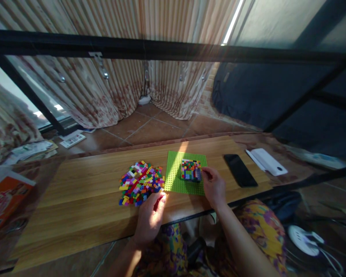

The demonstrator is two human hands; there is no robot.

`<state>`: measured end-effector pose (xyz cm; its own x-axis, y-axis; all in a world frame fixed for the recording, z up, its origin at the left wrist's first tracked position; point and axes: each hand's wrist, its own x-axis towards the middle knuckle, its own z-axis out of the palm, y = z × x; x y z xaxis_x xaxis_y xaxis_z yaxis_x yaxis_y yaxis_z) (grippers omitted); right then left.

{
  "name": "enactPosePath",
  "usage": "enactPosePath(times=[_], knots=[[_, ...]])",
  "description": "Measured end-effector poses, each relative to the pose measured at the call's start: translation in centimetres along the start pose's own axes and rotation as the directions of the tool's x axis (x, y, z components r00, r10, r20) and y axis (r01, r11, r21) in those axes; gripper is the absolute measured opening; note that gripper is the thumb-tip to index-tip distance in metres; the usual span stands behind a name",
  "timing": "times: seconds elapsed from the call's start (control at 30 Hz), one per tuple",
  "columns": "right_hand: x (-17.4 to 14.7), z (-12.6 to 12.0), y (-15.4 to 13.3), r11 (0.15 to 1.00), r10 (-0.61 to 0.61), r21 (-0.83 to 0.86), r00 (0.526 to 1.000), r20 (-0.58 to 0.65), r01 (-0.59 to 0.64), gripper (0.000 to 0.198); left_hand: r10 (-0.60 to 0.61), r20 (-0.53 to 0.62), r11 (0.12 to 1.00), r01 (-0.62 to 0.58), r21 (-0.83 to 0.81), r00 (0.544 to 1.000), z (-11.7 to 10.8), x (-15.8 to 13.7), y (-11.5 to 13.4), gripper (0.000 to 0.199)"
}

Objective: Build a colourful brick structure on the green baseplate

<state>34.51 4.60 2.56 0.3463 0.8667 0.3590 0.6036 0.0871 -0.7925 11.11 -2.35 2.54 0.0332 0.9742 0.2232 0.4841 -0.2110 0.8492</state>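
A square build of many-coloured toy bricks (191, 170) stands on a green studded baseplate (173, 184). My right hand (215, 187) is at the build's right side, thumb and forefinger curled close together by its edge. Whether they grip the build or a small brick cannot be made out. Left of the plate lies a loose heap of small bricks (141, 182) in many colours. My left hand (150, 215) is closed in a pinch between the heap and the plate's near left corner, in bright sunlight. What its fingertips hold, if anything, is too small to tell.
The wooden table (83, 192) also bears a black phone (240, 170) to the right of the plate. Beyond it lies a white device (266, 161). An orange and white box (7, 204) sits at far left. A white round power strip (302, 240) is low at right.
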Motion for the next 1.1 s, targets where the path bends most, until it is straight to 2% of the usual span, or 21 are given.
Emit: enactPosePath(times=[0.2, 0.43, 0.73, 0.97, 1.1], knots=[[0.8, 1.1, 0.3, 0.999, -0.039, -0.022, 0.999, -0.022, 0.038, 0.022, 0.01, -0.006, 1.0, -0.01, -0.008, 1.0, -0.1, 0.0, 0.0, 0.014], [0.8, 2.0, 0.9, 0.999, 0.016, 0.042, 0.997, -0.08, -0.013, 0.018, 0.005, 0.0, 1.0, -0.005, 0.005, 1.0, 0.0, 0.0, -0.2, 0.015], [0.6, 1.2, 1.0, 0.995, 0.021, 0.099, 0.999, -0.049, -0.017, 0.02, 0.007, -0.006, 1.0, -0.007, -0.003, 1.0, 0.1, 0.0, -0.1, 0.014], [1.0, 1.3, 1.0, 0.999, -0.014, 0.028, 0.999, -0.045, 0.015, 0.019, -0.006, 0.004, 1.0, 0.006, 0.006, 1.0, 0.0, -0.1, -0.1, 0.015], [0.9, 1.2, 0.9, 0.999, 0.002, 0.05, 0.999, -0.046, 0.0, 0.019, -0.006, 0.016, 1.0, 0.006, 0.008, 1.0, 0.1, -0.1, -0.1, 0.016]])
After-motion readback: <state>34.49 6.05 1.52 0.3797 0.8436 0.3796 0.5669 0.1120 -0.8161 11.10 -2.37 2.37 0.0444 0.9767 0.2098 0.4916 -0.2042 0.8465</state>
